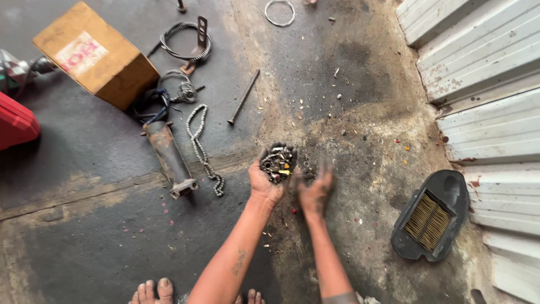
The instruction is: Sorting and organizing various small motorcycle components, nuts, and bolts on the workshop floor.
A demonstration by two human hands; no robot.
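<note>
Bolts and nuts, a small greasy heap of them, lie in the cupped palm of the left hand, which cradles them palm up with fingers curled round the pile. Just beside it the right hand hangs palm down with fingers loosely spread, holding nothing, blurred and black with grime. Bare toes show at the bottom edge, cut off by the frame. The floor is dark, stained concrete, with open room near the feet and to the left of the arms. To the right an air filter in a black casing lies near a white corrugated shutter, which closes off that side. Left of the hands a rusty cylinder lies beside a chain. Farther off lie a long bolt, coiled cables and a tilted cardboard box. A red object is cut off at the left edge; what it is cannot be told. Small scraps dot the gritty patch beyond the hands.
</note>
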